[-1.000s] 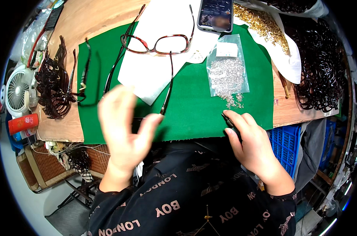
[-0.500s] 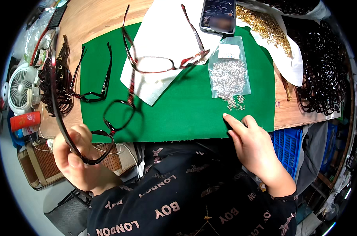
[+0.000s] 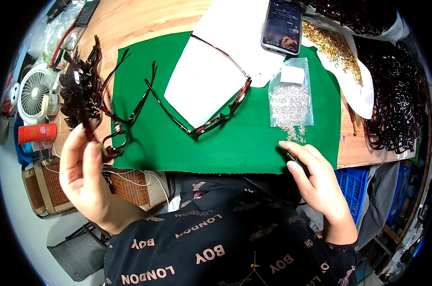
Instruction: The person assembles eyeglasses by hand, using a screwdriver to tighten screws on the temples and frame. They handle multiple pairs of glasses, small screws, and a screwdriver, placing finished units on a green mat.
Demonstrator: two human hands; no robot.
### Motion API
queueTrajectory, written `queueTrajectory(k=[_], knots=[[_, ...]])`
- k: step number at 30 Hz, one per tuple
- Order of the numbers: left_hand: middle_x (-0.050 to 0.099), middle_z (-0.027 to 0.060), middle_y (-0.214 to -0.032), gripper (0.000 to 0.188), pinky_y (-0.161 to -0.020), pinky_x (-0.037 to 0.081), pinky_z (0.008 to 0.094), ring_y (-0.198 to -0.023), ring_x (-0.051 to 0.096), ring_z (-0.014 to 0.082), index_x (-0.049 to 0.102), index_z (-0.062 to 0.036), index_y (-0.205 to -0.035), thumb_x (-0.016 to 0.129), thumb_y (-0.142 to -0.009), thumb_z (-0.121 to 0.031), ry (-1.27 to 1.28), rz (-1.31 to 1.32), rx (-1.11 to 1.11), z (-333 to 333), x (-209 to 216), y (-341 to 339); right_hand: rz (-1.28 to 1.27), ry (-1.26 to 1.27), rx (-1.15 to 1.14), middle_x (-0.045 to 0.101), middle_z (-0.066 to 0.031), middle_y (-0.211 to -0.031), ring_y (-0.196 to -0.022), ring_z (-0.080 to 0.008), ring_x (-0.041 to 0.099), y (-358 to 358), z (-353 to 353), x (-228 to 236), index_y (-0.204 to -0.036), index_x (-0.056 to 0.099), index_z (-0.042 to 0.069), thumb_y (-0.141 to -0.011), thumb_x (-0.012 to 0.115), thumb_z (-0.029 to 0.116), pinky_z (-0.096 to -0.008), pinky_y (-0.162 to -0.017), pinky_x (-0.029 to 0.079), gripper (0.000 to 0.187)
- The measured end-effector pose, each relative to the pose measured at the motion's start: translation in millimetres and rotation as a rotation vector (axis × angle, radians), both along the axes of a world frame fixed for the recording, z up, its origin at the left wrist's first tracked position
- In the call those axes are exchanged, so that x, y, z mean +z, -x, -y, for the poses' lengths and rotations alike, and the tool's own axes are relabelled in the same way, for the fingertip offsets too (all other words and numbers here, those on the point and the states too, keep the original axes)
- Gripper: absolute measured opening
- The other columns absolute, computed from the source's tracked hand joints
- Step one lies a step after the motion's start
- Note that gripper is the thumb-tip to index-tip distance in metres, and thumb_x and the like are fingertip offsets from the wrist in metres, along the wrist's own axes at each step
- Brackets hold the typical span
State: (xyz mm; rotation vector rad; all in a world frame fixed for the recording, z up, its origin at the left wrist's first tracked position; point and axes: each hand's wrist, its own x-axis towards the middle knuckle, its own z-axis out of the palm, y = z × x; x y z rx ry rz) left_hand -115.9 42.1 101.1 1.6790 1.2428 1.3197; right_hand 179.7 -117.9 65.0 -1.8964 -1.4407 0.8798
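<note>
My left hand (image 3: pixel 85 178), at the left edge of the green mat (image 3: pixel 168 155), pinches a dark red eyeglass frame (image 3: pixel 112 152) between thumb and fingers. One temple of it rises, blurred, toward the fan. Close behind it another dark eyeglass frame (image 3: pixel 123 119) rests on the mat. A third, red-and-black eyeglass frame (image 3: pixel 218 121) lies mid-mat with its temples spread away from me, one over the white sheet (image 3: pixel 192 90). My right hand (image 3: pixel 316 178) is closed around a small dark thing (image 3: pixel 292 156), mostly hidden by the fingers, just below silvery screws (image 3: pixel 291 107) spilling from a clear bag.
Dark eyeglass frames (image 3: pixel 78 93) are heaped at the left, near a white fan (image 3: pixel 35 95) and a red can (image 3: pixel 37 133). A phone (image 3: pixel 281 28) lies at the back. Golden small parts (image 3: pixel 332 45) and more dark frames (image 3: pixel 392 100) fill the right side.
The red-and-black eyeglass frame, earlier up in front of the mat, now lies on it. My left hand with its frame has shifted up and left. The head view has moved slightly.
</note>
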Motion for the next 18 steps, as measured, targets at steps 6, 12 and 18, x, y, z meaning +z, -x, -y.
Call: queueTrajectory(k=[6,12,18], knots=[[0.061,0.0033,-0.064,0.030,-0.041,0.029,0.0194,-0.039,0.039,0.0053,0.054,0.0000,-0.107,0.057,-0.084,-0.019,-0.088,0.742,-0.925,-15,4,-8,-0.482,0.198,-0.020,0.054,-0.0046,-0.083,-0.064,-0.0124,0.053,-2,-2,1,-0.118,0.052,0.006,-0.087,0.052,0.009,-0.0240,-0.058,0.044,0.031],[0.035,-0.0014,-0.050,0.036,-0.044,0.026,0.0243,-0.041,0.034,0.0086,0.050,0.0023,-0.113,0.047,-0.085,-0.020,1.095,1.363,-1.178,34,-87,-95,-1.378,0.361,0.010,0.052,-0.0021,-0.079,-0.053,-0.0082,0.050,5,-6,-6,-0.127,0.040,0.006,-0.090,0.049,0.020,-0.0170,-0.041,0.037,0.041],[0.033,-0.0012,-0.051,0.035,-0.045,0.023,0.0238,-0.043,0.025,0.0086,0.053,0.0020,-0.111,0.047,-0.087,-0.024,1.438,1.298,-1.122,56,-115,-119,-1.469,0.494,-0.124,0.053,-0.0050,-0.079,-0.051,-0.0111,0.052,18,-13,-1,-0.126,0.039,0.005,-0.091,0.046,0.024,-0.0182,-0.036,0.036,0.040]])
